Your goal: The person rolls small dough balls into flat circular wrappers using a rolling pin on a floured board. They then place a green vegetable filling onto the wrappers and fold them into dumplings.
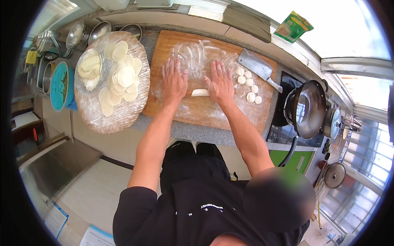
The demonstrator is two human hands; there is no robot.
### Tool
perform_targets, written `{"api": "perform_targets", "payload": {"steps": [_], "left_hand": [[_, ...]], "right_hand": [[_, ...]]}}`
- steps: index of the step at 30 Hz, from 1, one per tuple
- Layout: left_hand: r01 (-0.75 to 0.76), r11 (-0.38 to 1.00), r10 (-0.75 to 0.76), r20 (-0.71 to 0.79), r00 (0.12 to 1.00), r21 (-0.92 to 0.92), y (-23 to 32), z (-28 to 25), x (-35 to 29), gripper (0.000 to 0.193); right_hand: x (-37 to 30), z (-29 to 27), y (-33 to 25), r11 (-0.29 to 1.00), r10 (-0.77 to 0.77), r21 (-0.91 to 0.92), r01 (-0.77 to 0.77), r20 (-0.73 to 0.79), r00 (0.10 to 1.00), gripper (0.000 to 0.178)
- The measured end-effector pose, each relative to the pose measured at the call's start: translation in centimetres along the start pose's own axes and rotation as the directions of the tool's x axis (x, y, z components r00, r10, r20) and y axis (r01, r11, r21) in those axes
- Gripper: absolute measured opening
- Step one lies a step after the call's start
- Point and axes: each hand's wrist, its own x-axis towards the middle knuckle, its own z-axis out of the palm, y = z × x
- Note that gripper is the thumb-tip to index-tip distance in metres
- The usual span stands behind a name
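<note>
My left hand [175, 80] lies palm down on the floured wooden board [164, 43], fingers stretched out. To its right, my right hand [221, 81] is also flat, with its fingers slightly spread. Between the two palms shows a pale strip of dough [200, 92]. A thin wooden rod, seemingly a rolling pin, runs by it and passes beneath the palms, which hide most of it. Several small dough balls [249, 82] sit right of my right hand. Beyond them rests a cleaver [256, 64] with a broad blade.
On the left, a round floured board [135, 102] carries flat dough wrappers [119, 78] and a clear bowl of dough [89, 70]. A turquoise basin [58, 102] with green filling stands beside it. At right, a wok [312, 108] sits on the cooktop, its handle pointing toward me.
</note>
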Motion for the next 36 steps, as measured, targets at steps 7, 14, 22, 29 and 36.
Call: {"api": "perform_targets", "payload": {"steps": [7, 14, 22, 29, 36], "left_hand": [[-0.159, 0.983, 0.144, 0.162, 0.976, 0.086, -0.3, -0.8, -7.2, 0.070], [-0.426, 0.876, 0.481, 0.322, 0.816, -0.227, 0.0, -3.9, -7.9, 0.064], [-0.191, 0.888, 0.321, 0.270, 0.908, -0.418, 0.5, 0.0, -6.1, 0.017], [0.128, 0.955, -0.007, 0.411, 0.912, -0.268, 1.4, -1.5, -3.3, 0.024], [0.119, 0.967, -0.049, 0.293, 0.955, -0.226, -0.2, -3.4, -6.0, 0.036]], "right_hand": [[-7.3, -1.4, -1.6, 0.999, -0.024, -0.034, 0.028, 0.120, 0.993, 0.088], [-7.8, -1.2, -1.5, 1.000, -0.030, 0.005, 0.030, 0.118, 0.993, 0.097], [-9.5, -2.2, -2.4, 1.000, -0.014, -0.007, 0.015, 0.114, 0.993, 0.099], [-15.5, -1.5, -2.9, 1.000, -0.026, 0.001, 0.026, 0.157, 0.987, 0.091], [-16.0, -0.4, -1.7, 0.972, -0.090, 0.212, 0.097, -0.040, 0.995, 0.036]]}}
